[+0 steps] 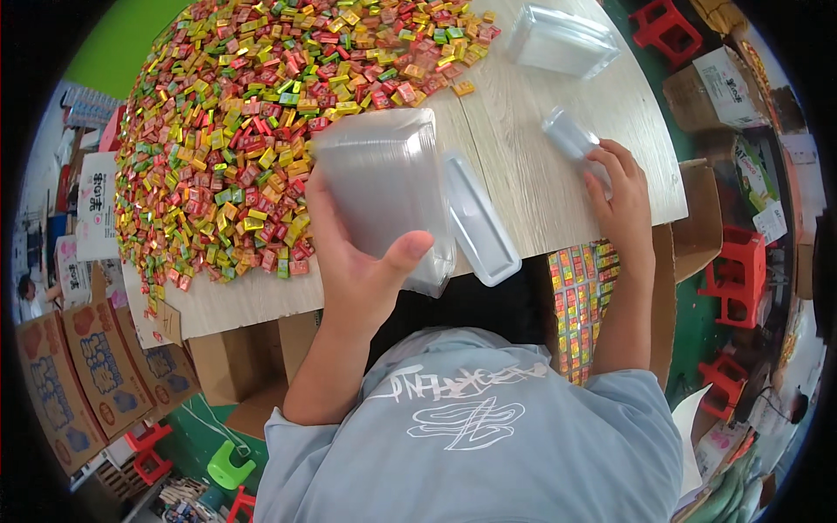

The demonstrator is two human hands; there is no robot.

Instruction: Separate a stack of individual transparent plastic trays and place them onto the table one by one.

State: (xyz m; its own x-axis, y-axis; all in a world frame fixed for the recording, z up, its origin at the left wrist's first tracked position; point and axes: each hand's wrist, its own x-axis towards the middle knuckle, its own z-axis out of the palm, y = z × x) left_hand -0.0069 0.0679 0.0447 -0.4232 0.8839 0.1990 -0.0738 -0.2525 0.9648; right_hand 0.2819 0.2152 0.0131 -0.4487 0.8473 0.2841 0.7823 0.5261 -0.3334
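Observation:
My left hand [357,275] is wrapped round a thick stack of nested clear plastic trays [384,187], thumb along its near edge, and holds it tilted above the table's front. Just right of the stack lies a single long, shallow clear tray [484,222], its near end at the table edge. My right hand [621,187] is closed over the near end of a small clear plastic piece [565,132] on the right of the table; the fingers partly hide it. A large heap of small wrapped candies [253,131] in red, yellow, green and orange covers the table's left and far side.
Another stack of clear trays [565,42] rests at the far right of the wooden table [514,157]. An open carton with rows of packed candies [575,305] stands below the front edge, right of me. Cardboard boxes [100,366] and red stools [737,275] stand around.

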